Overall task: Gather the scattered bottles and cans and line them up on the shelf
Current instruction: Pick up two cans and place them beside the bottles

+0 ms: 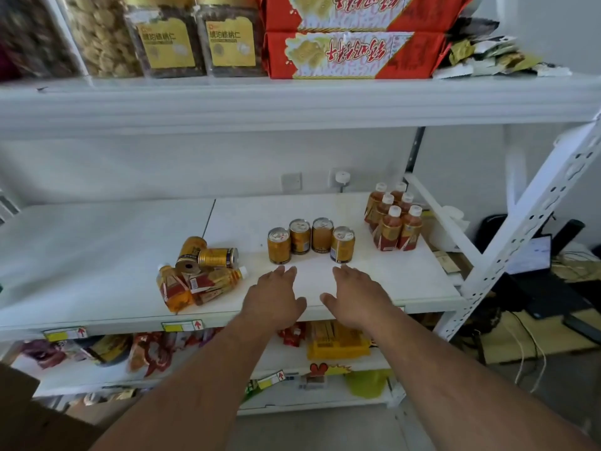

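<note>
The white shelf [97, 255] is a smooth, matte board set in a white metal frame whose slanted upright [533, 222] is punched with rows of holes. A pale wall behind it carries two square wall plates [291, 182]. Yellow price tags [182, 326] with red arrows sit on the shelf's front edge.

Four gold cans [310, 240] stand upright in a slightly curved row near the middle of the board, cylinders with silvery pull-tab tops, each just beside the next. At the right rear, six small bottles [395, 219] of amber drink with white caps and red-and-gold labels stand packed in two columns. To the left lies the untidy heap [198, 275]: two gold cans on their sides and two or three bottles tipped over, touching one another (the exact bottle count is hard to read).

The left hand [274, 299] and right hand [356, 299] reach palm-down over the front of the board, just short of the can row, fingers loosely spread and holding nothing.

The shelf above bears red snack boxes [357, 53] and clear tubs of nuts [166, 43]; crinkled packets fill the shelf below.
</note>
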